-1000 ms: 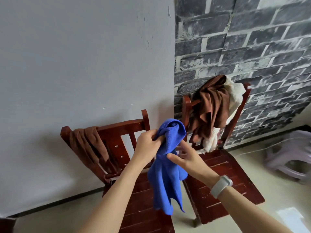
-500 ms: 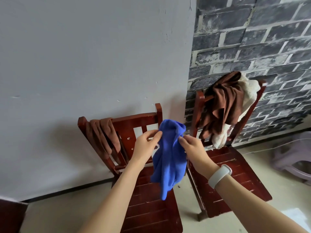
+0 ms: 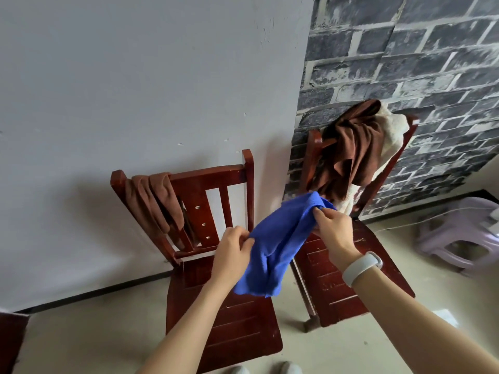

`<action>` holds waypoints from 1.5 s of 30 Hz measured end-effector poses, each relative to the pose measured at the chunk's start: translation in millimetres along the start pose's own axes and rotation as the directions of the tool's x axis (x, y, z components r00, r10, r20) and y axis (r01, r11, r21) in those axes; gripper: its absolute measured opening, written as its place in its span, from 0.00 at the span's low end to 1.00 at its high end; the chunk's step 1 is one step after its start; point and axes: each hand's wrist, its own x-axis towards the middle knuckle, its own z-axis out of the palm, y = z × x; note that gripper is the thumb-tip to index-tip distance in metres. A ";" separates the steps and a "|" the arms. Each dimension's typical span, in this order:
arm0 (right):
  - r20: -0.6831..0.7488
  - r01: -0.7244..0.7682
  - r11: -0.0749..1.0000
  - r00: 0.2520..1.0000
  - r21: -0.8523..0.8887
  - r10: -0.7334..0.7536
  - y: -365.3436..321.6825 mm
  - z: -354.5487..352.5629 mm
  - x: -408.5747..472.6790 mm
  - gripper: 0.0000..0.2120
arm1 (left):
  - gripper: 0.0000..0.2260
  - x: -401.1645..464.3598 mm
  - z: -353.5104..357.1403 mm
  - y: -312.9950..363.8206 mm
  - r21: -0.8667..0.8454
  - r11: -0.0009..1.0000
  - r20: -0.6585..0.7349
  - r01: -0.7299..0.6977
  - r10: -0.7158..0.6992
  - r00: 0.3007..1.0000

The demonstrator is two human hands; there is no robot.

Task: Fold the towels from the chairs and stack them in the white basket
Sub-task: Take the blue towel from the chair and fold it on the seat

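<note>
Head view: both hands [image 3: 232, 255] [image 3: 334, 233] pinch blue towel [image 3: 278, 244] edge.

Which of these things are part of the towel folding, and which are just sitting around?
Part of the job:
blue towel, held by left hand and right hand
brown towel on left chair
dark brown towel
cream towel

Just around:
purple stool

Lilac plastic stool [image 3: 464, 236] on floor, faux-brick wall [image 3: 405, 63], grey wall [image 3: 135, 76]
</note>
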 end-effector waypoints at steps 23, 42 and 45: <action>0.111 0.304 0.925 0.952 -0.229 -0.285 24.8 -18.9 -14.3 0.08 | 0.09 -28.9 20.1 -20.4 0.232 0.970 0.535 -0.067 -0.070 0.842; 0.082 0.293 0.924 0.956 -0.246 -0.281 31.3 -42.8 -15.1 0.13 | 0.07 3.6 -16.1 -32.3 0.214 0.977 0.214 0.020 -0.067 0.975; 0.045 0.294 0.937 0.956 -0.190 -0.291 21.5 -37.5 -17.1 0.12 | 0.13 -0.4 -5.6 -33.5 0.107 0.988 -0.029 0.115 -0.113 0.993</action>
